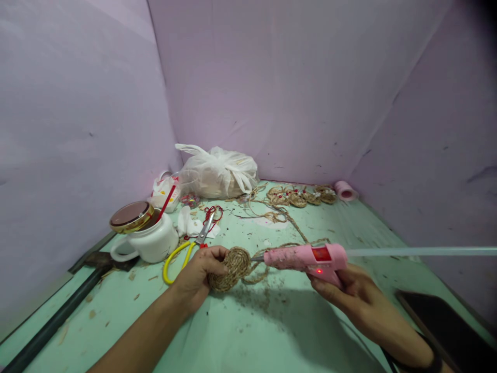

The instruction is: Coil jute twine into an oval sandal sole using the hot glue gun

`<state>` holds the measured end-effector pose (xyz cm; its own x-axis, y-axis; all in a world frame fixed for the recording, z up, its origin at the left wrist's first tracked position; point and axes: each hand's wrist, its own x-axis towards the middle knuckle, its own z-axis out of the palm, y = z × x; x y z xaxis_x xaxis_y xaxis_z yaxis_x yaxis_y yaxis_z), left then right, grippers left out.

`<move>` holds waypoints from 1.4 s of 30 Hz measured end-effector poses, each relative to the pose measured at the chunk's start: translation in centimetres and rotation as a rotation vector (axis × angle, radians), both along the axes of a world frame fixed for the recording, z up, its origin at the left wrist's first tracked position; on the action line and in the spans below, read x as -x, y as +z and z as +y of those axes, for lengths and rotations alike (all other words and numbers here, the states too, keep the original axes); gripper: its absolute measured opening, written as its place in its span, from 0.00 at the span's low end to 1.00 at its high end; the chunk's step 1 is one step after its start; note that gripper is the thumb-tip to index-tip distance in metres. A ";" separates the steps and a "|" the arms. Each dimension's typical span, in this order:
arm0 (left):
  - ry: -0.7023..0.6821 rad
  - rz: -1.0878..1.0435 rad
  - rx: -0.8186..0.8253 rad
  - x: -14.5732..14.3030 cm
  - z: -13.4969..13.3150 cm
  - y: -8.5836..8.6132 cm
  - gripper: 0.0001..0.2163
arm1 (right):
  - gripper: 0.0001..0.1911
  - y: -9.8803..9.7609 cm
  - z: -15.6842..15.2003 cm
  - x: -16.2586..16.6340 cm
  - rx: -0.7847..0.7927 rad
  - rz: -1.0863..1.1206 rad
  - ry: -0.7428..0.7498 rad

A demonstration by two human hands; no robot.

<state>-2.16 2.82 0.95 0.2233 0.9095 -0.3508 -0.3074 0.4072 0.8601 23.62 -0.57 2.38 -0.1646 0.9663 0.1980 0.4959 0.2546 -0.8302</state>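
A coiled piece of braided straw cord [233, 269] is pinched in my left hand [200, 277], with the fingers closed on its left side. My right hand [351, 300] wraps round the handle of a pink hot glue gun [291, 257], whose red light glows. The gun's nozzle points left and reaches the right edge of the coil; whether it touches cannot be told. A long translucent glue stick [419, 252] sticks out of the gun's back. Loose braided cord [297, 228] runs from behind the gun toward the back. Yellow-handled scissors [190, 251] lie beside my left hand.
At left stand a white mug [157, 241] with a round gold-rimmed lid [132, 216] and a hammer [62, 316]. A tied white plastic bag [221, 173], finished straw coils with beads [298, 197] and a pink spool [345, 191] sit at the back. A phone [446, 326] lies at right.
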 end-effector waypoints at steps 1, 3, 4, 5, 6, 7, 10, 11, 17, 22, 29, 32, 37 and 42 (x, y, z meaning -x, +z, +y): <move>0.000 0.002 0.003 0.0 0.0 0.0 0.10 | 0.13 0.0 0.0 0.0 -0.002 0.005 -0.001; 0.001 0.011 0.010 0.0 0.0 -0.1 0.11 | 0.13 0.0 0.0 0.1 -0.009 0.016 -0.006; -0.002 0.016 0.011 0.0 -0.1 -0.1 0.12 | 0.13 0.1 0.0 0.1 -0.012 0.019 -0.009; -0.004 0.020 0.010 0.0 -0.1 -0.1 0.12 | 0.13 0.1 0.0 0.2 -0.014 0.020 -0.012; -0.005 0.023 0.010 0.0 -0.1 -0.1 0.12 | 0.14 0.0 0.0 0.2 -0.016 0.019 -0.012; -0.005 0.024 0.010 0.0 -0.1 -0.1 0.12 | 0.13 0.0 0.1 0.2 -0.015 0.019 -0.009; -0.006 0.041 0.001 0.0 0.0 -0.2 0.11 | 0.13 0.0 0.2 0.1 -0.014 0.011 0.000; -0.006 0.049 -0.007 0.0 0.0 -0.2 0.10 | 0.14 0.1 0.2 0.1 -0.013 0.010 0.000; 0.005 0.100 -0.060 0.2 0.1 -0.3 0.08 | 0.13 0.3 0.0 0.0 -0.004 0.004 -0.015; 0.003 0.154 -0.108 0.3 0.0 0.0 0.08 | 0.13 0.3 0.1 -0.4 0.001 0.011 0.009; 0.004 0.200 -0.153 0.3 0.1 0.3 0.08 | 0.12 0.3 0.1 -0.7 0.037 0.070 0.079; 0.005 0.210 -0.163 0.4 0.1 0.4 0.08 | 0.12 0.3 0.0 -0.7 0.050 0.046 0.075; -0.005 0.214 -0.163 0.4 0.2 0.4 0.08 | 0.13 0.0 0.3 -0.5 0.017 0.032 0.085; -0.015 0.238 -0.175 0.4 0.2 0.5 0.07 | 0.13 -0.1 0.3 -0.4 0.008 0.020 0.060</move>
